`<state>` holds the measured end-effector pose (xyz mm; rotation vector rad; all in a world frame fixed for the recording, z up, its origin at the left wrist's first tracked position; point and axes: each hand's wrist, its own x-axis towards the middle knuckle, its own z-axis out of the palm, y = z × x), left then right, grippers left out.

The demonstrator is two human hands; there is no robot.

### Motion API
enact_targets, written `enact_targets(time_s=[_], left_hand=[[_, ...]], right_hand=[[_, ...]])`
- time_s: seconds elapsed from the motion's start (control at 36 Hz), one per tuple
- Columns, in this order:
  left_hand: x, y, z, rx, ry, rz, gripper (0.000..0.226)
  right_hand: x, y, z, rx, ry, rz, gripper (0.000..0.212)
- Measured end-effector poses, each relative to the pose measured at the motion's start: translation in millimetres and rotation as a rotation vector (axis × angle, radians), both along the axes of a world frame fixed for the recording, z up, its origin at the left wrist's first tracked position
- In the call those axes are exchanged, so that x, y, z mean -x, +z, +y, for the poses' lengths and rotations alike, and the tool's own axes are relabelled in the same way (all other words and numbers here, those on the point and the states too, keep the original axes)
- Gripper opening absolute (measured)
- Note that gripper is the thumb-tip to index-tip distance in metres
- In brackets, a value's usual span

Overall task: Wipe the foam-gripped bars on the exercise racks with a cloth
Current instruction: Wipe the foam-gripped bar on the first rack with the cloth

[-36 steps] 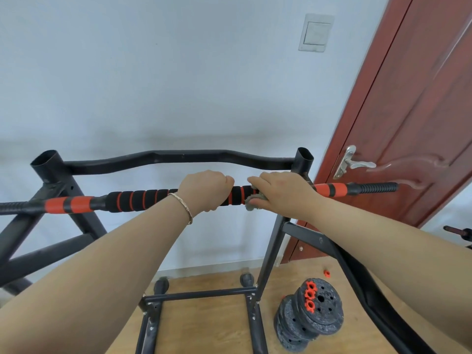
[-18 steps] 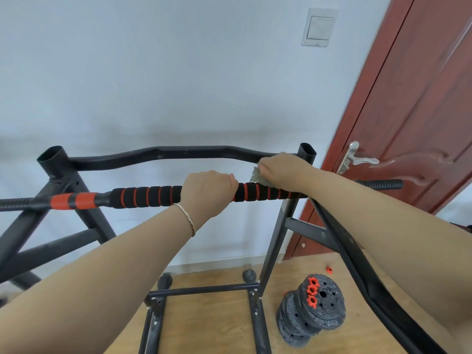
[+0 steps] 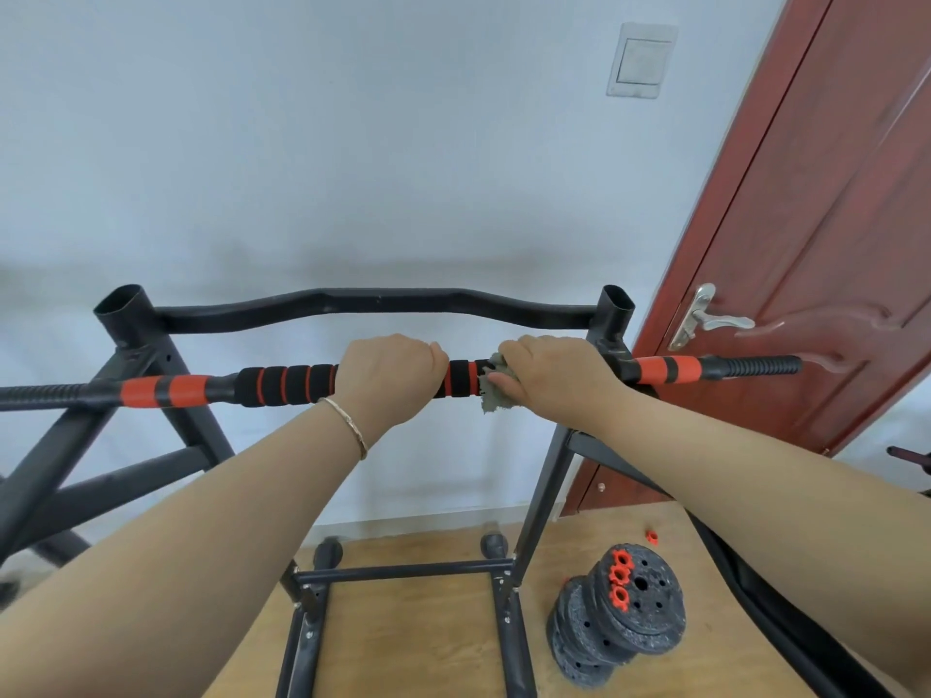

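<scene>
Bar: a long bar with a black foam grip ringed in orange (image 3: 287,382) lies level across the top of the black steel-tube rack (image 3: 373,302), just in front of its curved rear rail. Both ends run past the rack's uprights.
Cloth: a small crumpled grey-green cloth (image 3: 492,398) is pressed to the right end of the foam, near the rack's right upright, with a corner hanging below the bar.
Right hand: the right hand (image 3: 554,375) has its fingers curled over cloth and bar together, gripping both.
Left hand: the left hand (image 3: 388,382) is closed in a fist round the foam at mid-bar, just beside the cloth. A thin gold bracelet (image 3: 347,425) sits at the wrist.
Change: half a second ago the right hand sat on top of the bar. It has since rolled down to the near face, while the left hand has held its place.
Meaning: this looks like a rub round the foam at one spot. The foam further left seems not yet wiped.
Around: a stack of dark grey weight plates (image 3: 624,617) stands on the wooden floor (image 3: 403,647) by the rack's right foot. A red-brown door (image 3: 831,244) is beyond.
</scene>
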<state>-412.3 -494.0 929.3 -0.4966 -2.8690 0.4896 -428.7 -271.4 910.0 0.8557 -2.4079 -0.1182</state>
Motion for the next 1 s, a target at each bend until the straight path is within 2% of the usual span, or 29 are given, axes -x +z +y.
enact_targets(time_s=[0.08,0.11,0.19,0.25,0.36,0.42,0.5,0.64,0.72,0.81,0.89,0.94,1.0], left_hand=[[-4.3,-2.2,1.8,-0.01,0.026,0.011,0.018],[-4.5,-2.5,2.1,-0.015,0.025,0.015,0.019],[-4.5,-4.3,1.8,-0.03,0.003,0.04,0.018],[-6.2,-6.0,1.4,-0.036,-0.008,0.066,0.014],[-8.5,-13.5,-1.8,-0.03,-0.05,0.149,0.019],[-11.2,-19.2,-4.9,-0.034,-0.098,0.223,0.023],[-14.6,-26.4,-8.5,-0.061,-0.154,0.305,0.017],[-15.6,-19.4,-4.7,0.051,-0.091,0.206,0.016],[-15.5,-7.1,0.2,0.013,-0.036,0.144,0.019],[-7.1,9.6,7.4,-0.048,-0.013,0.112,0.024],[2.9,15.0,15.1,-0.092,-0.017,0.004,0.021],[4.3,11.2,18.5,-0.048,-0.038,-0.069,0.02],[2.8,5.5,18.9,-0.012,-0.053,-0.061,0.019]], right_hand=[[3.7,4.4,-4.3,-0.107,0.09,0.075,0.022],[3.9,8.6,-5.6,-0.151,0.11,0.084,0.019],[13.3,15.7,-5.3,-0.367,0.11,-0.019,0.014],[17.2,21.4,-7.4,-0.482,0.036,-0.101,0.013],[29.6,37.4,-13.8,-0.565,0.032,-0.228,0.017],[36.8,45.3,-16.6,-0.514,0.028,-0.311,0.018],[44.1,48.5,-10.4,-0.273,-0.008,-0.404,0.042],[19.6,48.3,0.4,0.022,-0.08,-0.355,0.042],[0.9,42.0,8.1,0.049,-0.117,-0.349,0.039],[-11.0,26.5,12.4,0.084,0.006,-0.267,0.027],[-11.0,13.0,17.2,0.051,-0.032,-0.176,0.038],[-7.7,9.1,19.5,0.016,-0.065,-0.1,0.044],[-3.1,8.8,20.6,0.0,-0.028,-0.036,0.038]])
